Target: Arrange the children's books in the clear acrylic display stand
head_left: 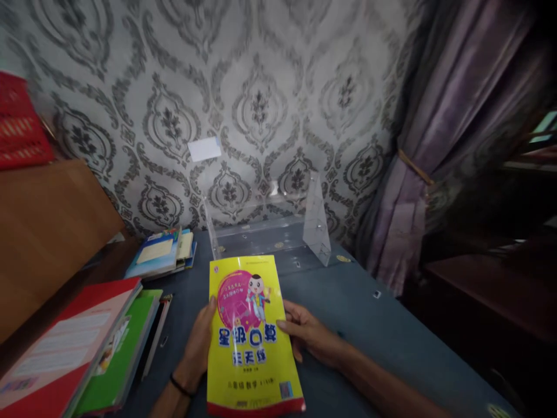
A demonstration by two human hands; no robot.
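A yellow workbook (243, 371) with a pink circle and a cartoon child on its cover is held up in front of me, cover facing me. My left hand (201, 334) grips its left edge, the fingers mostly hidden behind it. On the right edge, my right hand (307, 331) pinches the book with the thumb over the cover. Just beyond the book's top stands a clear acrylic rack (317, 223) on the dark blue tabletop (361, 325), near the wall.
Red (56, 348) and green (117, 360) books are stacked at the left front. Behind them lies a pile of smaller books (156, 255). A brown box (52, 232) borders the left side, with a red bag-like item (21, 122) above it. A purple curtain (435, 151) hangs at the right.
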